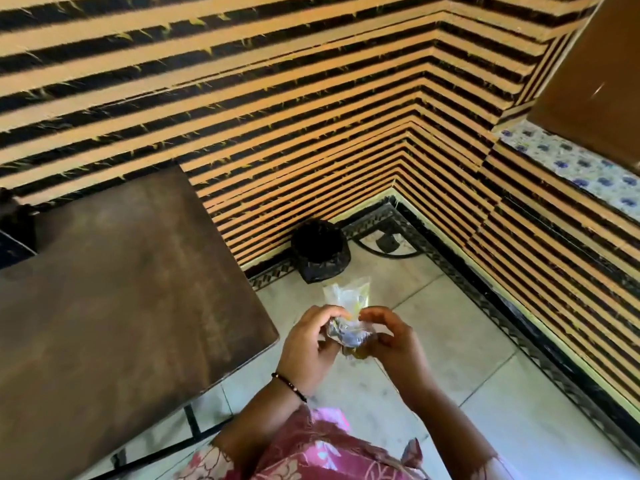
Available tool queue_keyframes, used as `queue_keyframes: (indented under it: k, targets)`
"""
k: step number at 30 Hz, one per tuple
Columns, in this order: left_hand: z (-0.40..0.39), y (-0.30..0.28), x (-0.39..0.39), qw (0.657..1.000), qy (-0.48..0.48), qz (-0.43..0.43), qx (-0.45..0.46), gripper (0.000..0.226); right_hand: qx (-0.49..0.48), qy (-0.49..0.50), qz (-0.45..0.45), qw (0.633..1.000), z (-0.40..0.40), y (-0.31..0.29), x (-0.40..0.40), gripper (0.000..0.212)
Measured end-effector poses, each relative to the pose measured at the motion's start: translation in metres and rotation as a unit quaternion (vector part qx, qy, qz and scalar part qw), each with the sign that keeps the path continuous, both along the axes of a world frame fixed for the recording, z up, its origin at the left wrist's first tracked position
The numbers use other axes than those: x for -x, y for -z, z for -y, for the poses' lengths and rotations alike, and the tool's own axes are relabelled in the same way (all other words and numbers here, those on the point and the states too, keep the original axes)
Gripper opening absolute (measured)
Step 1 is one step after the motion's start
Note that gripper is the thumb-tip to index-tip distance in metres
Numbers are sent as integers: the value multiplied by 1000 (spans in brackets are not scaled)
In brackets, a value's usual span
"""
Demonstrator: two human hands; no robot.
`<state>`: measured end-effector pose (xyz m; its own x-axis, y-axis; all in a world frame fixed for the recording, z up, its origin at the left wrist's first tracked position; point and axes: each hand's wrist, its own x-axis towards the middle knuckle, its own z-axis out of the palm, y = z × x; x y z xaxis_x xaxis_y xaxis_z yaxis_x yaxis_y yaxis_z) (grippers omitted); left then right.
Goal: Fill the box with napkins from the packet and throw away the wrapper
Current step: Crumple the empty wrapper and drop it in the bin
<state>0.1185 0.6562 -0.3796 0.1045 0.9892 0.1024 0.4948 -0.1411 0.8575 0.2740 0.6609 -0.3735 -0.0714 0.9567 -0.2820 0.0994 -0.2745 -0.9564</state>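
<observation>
Both my hands are pinched on the empty clear wrapper (348, 317), my left hand (306, 344) bunching its lower end and my right hand (391, 336) closing on it from the other side, while its upper end stands loose above my fingers. I hold it over the tiled floor (485, 358), off the right edge of the brown table (121, 289), with the black bin (320, 251) near the wall corner ahead. Thin film may spring open and, dropped from here, drift short of the bin.

Wrapper (347, 317) clear glossy crinkled plastic; table (114, 289) matt dark wood; floor (450, 341) smooth tile.
</observation>
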Motion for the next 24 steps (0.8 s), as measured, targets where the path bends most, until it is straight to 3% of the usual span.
queue_keyframes:
  k: [8, 10, 13, 15, 17, 20, 24]
  targets:
    - [-73, 19, -24, 998, -16, 47, 42, 34, 158, -35, -186, 969, -54, 5, -38, 38]
    - [-103, 20, -31, 997, -15, 54, 53, 38, 161, -26, -207, 965, -80, 8, -47, 45]
    - [-152, 23, -39, 996, 9, 61, 69, 36, 161, 2, -195, 967, -127, 11, -58, 67]
    - [-187, 26, -42, 996, 33, 62, 63, 32, 158, -13, -181, 971, -163, 8, -64, 70]
    - [-218, 26, -43, 995, 46, 65, 63, 35, 146, -31, -153, 977, -198, 0, -64, 59]
    - [-253, 28, -40, 991, 31, 118, 53, 20, 116, -10, -99, 988, -249, -9, -53, 33]
    - [-278, 32, -29, 977, -43, 193, 78, 48, 103, -10, -55, 993, -300, -2, -38, 25]
